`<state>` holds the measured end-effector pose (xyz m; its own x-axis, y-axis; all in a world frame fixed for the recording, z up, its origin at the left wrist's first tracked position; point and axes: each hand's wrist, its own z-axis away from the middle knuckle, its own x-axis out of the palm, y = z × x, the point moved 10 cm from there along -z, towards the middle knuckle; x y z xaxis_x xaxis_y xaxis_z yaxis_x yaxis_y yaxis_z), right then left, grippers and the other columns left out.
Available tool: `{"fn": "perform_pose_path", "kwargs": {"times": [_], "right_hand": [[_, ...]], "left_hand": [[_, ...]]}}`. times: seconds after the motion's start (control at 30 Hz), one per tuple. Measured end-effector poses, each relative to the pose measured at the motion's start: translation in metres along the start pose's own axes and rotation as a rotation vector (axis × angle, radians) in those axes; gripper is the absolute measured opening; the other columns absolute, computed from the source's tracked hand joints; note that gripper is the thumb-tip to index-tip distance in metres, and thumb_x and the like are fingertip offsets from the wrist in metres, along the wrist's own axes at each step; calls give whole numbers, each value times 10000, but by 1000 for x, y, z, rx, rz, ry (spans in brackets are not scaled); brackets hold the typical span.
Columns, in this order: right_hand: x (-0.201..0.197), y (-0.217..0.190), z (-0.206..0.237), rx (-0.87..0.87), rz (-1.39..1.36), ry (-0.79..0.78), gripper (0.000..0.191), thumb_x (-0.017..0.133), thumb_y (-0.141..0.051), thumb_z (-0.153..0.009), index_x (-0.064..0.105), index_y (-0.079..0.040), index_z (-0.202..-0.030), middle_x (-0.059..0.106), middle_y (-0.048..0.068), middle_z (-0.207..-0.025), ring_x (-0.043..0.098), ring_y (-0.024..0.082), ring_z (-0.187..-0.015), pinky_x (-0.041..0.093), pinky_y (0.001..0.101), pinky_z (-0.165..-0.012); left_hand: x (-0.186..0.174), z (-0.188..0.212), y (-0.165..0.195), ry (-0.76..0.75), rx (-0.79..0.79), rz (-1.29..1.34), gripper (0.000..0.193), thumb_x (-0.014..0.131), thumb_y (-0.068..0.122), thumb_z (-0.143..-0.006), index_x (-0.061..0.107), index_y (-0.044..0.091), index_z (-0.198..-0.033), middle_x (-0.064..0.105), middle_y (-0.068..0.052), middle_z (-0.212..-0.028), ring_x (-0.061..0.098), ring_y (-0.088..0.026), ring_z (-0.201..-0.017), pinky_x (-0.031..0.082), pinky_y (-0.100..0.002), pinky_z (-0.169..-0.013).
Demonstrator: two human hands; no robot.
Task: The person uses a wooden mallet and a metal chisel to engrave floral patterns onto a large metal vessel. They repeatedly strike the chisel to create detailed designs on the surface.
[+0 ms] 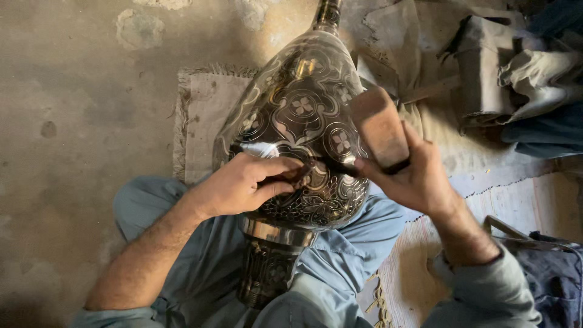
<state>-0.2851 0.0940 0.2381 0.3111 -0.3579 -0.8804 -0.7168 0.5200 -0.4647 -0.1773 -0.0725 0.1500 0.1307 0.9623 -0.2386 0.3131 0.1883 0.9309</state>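
Observation:
A large dark metal vase (pixel 303 115) with engraved floral patterns lies across my lap, its neck pointing away. My left hand (pixel 249 182) rests on the vase's belly and pinches a small chisel (pixel 305 173) against the engraved surface. My right hand (pixel 419 176) grips a wooden mallet block (pixel 379 124), held just above and right of the chisel's end. The vase's ringed base (pixel 270 255) sits between my knees, partly hidden by my light blue clothing.
A frayed woven mat (pixel 203 115) lies under the vase on the bare concrete floor (pixel 73 121). A dusty block and bundled cloths (pixel 516 73) sit at the top right. A dark bag (pixel 552 273) lies at the lower right.

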Motion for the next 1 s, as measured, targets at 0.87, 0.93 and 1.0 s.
{"fn": "perform_pose_path", "kwargs": {"times": [0.87,0.93,1.0], "right_hand": [[23,-11,93,-171,423,346,405,884,-86,-675,645,-63,-1001,687,55,-809,655,241,-762,415,517,-917],[15,10,103,22,257,436,309,869,-87,-754,629,-131,-944,677,35,-827,639,243,-831,462,410,-938],[15,9,110,-25,253,467,300,862,-98,-797,621,-138,-970,692,31,-851,640,220,-832,450,397,-960]], "left_hand": [[33,-23,25,-569,119,-241,577,712,22,-796,657,234,-1330,770,-109,-1039,749,-299,-901,569,-430,-746],[38,-22,24,-637,79,-270,674,670,-53,-727,653,240,-1333,770,-108,-1024,747,-294,-904,566,-432,-749],[43,-23,28,-654,77,-247,739,621,-116,-679,657,231,-1331,777,-98,-1020,751,-281,-913,561,-433,-763]]}}
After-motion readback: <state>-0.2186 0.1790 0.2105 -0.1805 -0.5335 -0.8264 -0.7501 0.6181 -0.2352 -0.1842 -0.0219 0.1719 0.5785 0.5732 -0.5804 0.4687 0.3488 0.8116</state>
